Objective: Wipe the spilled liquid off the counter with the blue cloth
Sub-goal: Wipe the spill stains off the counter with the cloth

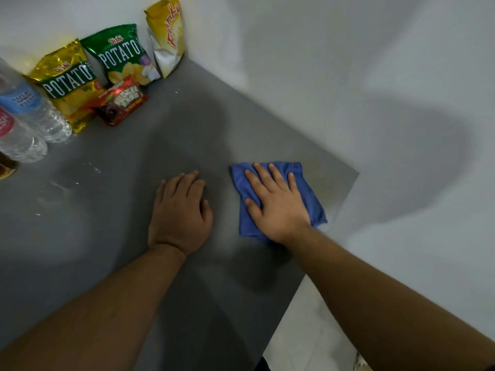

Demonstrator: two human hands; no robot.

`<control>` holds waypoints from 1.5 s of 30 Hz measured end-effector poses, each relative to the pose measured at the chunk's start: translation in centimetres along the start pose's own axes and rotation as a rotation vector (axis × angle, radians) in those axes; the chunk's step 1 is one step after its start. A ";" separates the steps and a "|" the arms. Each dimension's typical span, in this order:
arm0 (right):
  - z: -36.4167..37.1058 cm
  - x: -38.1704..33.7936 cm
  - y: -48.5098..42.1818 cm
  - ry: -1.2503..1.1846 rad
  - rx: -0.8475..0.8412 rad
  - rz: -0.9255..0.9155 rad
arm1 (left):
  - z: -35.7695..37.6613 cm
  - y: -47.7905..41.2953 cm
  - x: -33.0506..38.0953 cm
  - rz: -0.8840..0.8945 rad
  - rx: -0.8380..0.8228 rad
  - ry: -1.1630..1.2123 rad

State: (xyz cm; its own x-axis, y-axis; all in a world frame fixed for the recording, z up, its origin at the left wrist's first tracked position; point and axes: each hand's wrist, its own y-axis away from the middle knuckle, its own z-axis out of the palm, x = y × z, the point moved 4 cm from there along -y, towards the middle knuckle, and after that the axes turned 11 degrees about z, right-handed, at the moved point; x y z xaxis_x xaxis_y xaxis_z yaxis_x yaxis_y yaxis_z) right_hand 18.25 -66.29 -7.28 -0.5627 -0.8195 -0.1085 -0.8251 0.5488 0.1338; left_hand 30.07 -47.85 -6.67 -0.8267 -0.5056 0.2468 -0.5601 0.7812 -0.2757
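Observation:
A folded blue cloth (308, 188) lies flat on the grey counter (166, 140) near its right edge. My right hand (276, 202) presses down on the cloth, palm flat and fingers spread. Left of it, my left hand (182, 210) rests palm down on the bare counter with its fingers together, holding nothing. Faint glints of spilled liquid (64, 183) show on the counter at the left, apart from the cloth.
Snack bags stand along the back wall: a gold potato-chip bag (67, 81), a green one (123, 54), a yellow one (167, 36) and a small red packet (120, 103). Two water bottles (32, 113) stand at the far left. The counter's right edge (329, 231) drops to pale floor.

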 end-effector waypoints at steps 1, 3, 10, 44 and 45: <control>0.1 -0.9 -0.1 -0.003 0.004 0.035 | 0.0 0.0 0.0 0.000 -0.001 -0.004; 0.6 -2.6 1.4 -0.025 -0.004 0.020 | 0.2 0.0 -0.1 0.002 0.001 -0.012; 0.7 1.0 10.2 -0.041 -0.091 -0.170 | 0.2 0.1 -0.1 0.015 0.010 -0.006; -0.4 9.1 6.7 -0.051 -0.062 -0.078 | 3.0 -1.7 6.2 0.111 -0.004 0.020; -0.3 8.3 5.7 -0.030 -0.060 -0.020 | 3.0 -1.7 6.2 0.110 -0.004 0.020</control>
State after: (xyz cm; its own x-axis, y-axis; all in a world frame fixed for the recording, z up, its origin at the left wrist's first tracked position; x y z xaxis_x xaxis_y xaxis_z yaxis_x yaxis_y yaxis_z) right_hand 8.88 -70.02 -7.10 -0.5485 -0.8241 -0.1414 -0.8321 0.5212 0.1899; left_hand 25.72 -53.41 -7.41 -0.8818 -0.4095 0.2339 -0.4660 0.8331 -0.2981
